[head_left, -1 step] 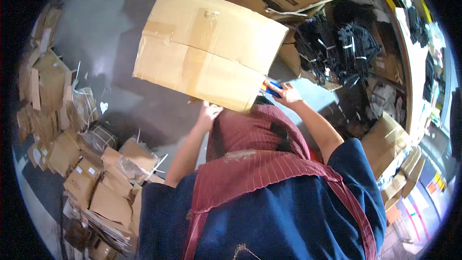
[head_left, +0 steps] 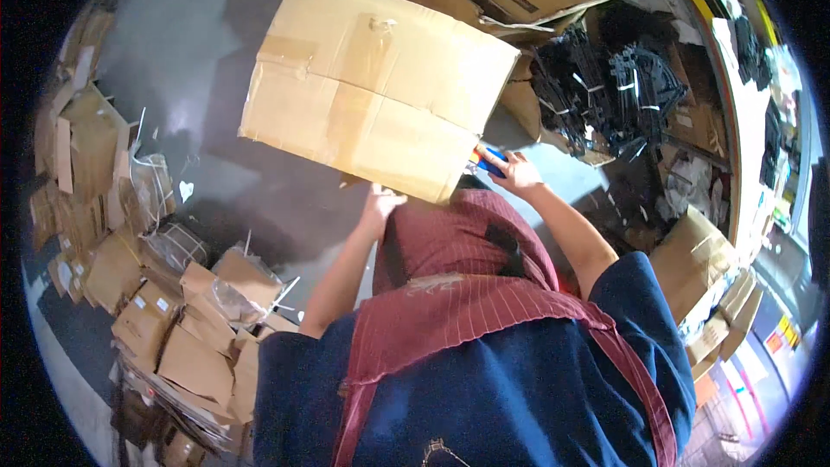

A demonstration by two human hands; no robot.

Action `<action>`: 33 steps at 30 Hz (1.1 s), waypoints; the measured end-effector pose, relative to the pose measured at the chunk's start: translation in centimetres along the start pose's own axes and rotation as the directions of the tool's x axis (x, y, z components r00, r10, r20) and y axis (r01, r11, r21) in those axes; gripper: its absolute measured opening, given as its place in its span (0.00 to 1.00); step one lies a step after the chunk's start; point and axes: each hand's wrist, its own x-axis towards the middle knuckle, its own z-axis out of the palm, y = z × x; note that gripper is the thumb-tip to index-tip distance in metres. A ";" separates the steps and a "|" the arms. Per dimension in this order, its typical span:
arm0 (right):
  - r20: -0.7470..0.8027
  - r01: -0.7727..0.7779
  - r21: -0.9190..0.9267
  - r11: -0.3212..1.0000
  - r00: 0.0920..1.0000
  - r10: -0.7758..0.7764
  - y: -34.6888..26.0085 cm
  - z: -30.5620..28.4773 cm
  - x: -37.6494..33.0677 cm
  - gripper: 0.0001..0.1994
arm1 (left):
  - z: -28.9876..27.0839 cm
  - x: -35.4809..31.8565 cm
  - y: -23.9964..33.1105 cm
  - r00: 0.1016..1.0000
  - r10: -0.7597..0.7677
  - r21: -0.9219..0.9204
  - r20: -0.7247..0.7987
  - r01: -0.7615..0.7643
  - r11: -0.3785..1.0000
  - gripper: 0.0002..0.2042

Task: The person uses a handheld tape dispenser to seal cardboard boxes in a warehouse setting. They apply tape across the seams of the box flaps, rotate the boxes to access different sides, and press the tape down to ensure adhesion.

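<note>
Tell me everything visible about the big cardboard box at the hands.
The tan cardboard box looks worn: creased panels, a seam across its visible face, glossy tape strips and a small scuffed patch. It is slanted before the apron, right end nearer the body. The left hand meets its near edge; the right hand holds a blue tool at its right side, contact unclear.

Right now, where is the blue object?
In the head view, the blue object is right of centre, in the right hand, by the large cardboard box's right edge.
</note>
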 end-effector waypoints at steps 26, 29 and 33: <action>-0.490 0.399 0.284 0.872 0.842 -0.226 -13.1 -36.2 5.6 0.34 | 10.7 -3.8 34.8 0.441 0.569 0.078 -0.694 -0.739 0.669 0.15; -0.473 0.443 0.539 0.716 0.863 -0.178 -15.9 -37.9 5.0 0.33 | 8.2 -3.2 35.2 0.470 0.468 -0.158 -0.748 -0.811 0.563 0.16; -0.441 0.353 0.415 0.839 0.884 -0.153 -17.8 -37.6 7.7 0.28 | 6.0 0.0 32.9 0.627 0.371 -0.456 -0.685 -0.766 0.453 0.16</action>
